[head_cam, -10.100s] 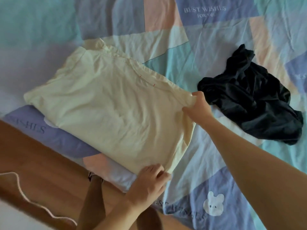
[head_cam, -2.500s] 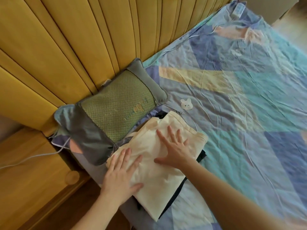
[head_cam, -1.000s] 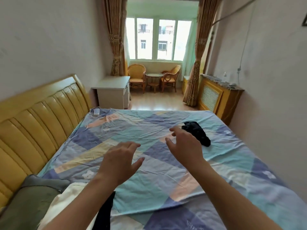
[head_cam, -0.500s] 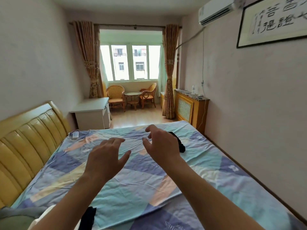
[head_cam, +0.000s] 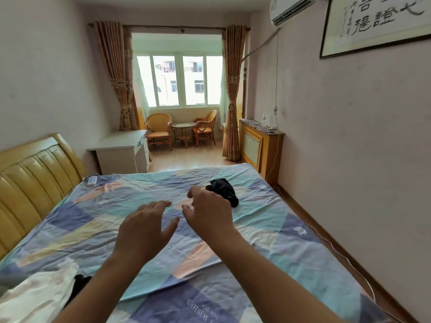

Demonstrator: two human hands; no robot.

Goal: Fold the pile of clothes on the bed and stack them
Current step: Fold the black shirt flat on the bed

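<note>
At the near left corner of the bed covered in a pastel patchwork sheet (head_cam: 98, 224) lies the stack of folded clothes (head_cam: 39, 297): a cream cotton garment on top, with a dark piece showing at its right edge. Just right of it the left hand (head_cam: 144, 227) hovers above the sheet, fingers spread and loosely curled, holding nothing. Beside it, a little farther out, the right hand (head_cam: 210, 213) is likewise empty, fingers apart and bent as if readying to take hold. Beyond the right hand, toward the far right of the bed and well apart from the stack, sits the crumpled black garment (head_cam: 224, 188), the only piece left unfolded.

It looks like thin, soft cloth: light, limp, with no shape of its own, so it will sag and bunch wherever it is lifted. A pinch at a single point would probably leave it dangling in a knot. Better to find two corners of a hem or the shoulders, one per hand, and shake it flat before folding.
</note>
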